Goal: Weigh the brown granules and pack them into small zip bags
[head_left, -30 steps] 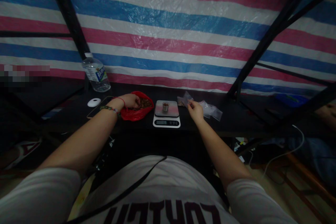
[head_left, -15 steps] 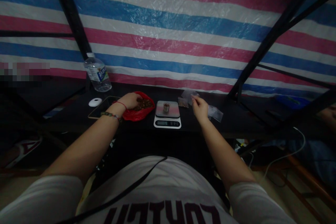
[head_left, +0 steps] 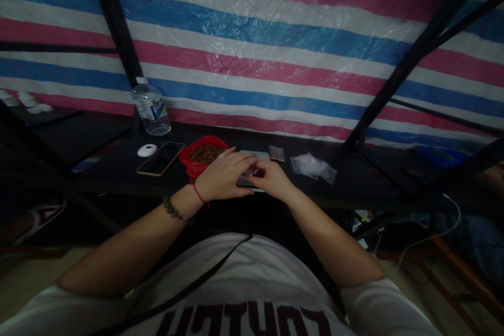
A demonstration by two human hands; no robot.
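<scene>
Both my hands meet over the small kitchen scale [head_left: 255,155], hiding most of it. My right hand [head_left: 272,179] is closed on a small clear plastic bag [head_left: 250,172]. My left hand [head_left: 225,174], with a red string and a bead bracelet at the wrist, has its fingers on the same bag from the left. Just left of my hands lies a red plastic bag [head_left: 197,156], open and filled with small brown pieces. A small filled clear bag [head_left: 276,153] lies behind the scale to the right, and a loose pile of empty clear bags [head_left: 313,165] lies further right.
On the dark table [head_left: 118,168] a phone [head_left: 160,158] lies face up, with a white round object [head_left: 147,150] and a water bottle [head_left: 151,107] beyond it. A striped tarp hangs behind, crossed by black frame bars [head_left: 397,68]. Cables lie on the floor at the right.
My left hand has left the red bag and moved right. My right hand has brought a clear bag in from the pile. Both now meet over the scale, and the view has shifted a little.
</scene>
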